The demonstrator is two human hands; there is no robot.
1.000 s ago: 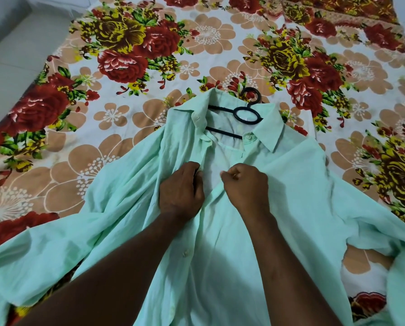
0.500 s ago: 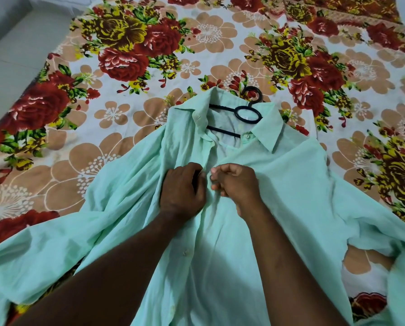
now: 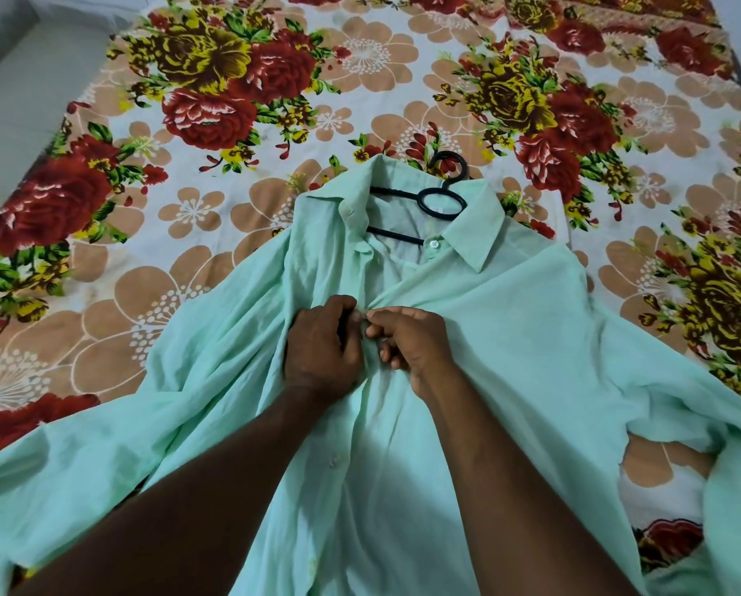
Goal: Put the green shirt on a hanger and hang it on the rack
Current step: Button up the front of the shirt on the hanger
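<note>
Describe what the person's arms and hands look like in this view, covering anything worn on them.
Both forearms enter from the bottom edge bare, with no sleeves in view. The left hand and the right hand are bare too: no gloves, and no rings, watch or bracelets visible on the sides facing the camera. The fingertips are curled under, so the nails are mostly hidden.

Soft, even indoor light falling from above, scene reading moderately bright. No glare showing on floral bedsheet (image 3: pixel 231 260). Forearms casting diffuse shadow onto green shirt (image 3: pixel 532 359) near bottom centre, fabric there looking greyer. Small dark shadows sitting between knuckles of left hand (image 3: pixel 323 342) and right hand (image 3: pixel 412 342). Wide-angle lens bowing bedsheet edges outward at corners. Centre staying sharp; frame margins looking slightly softer.
</note>
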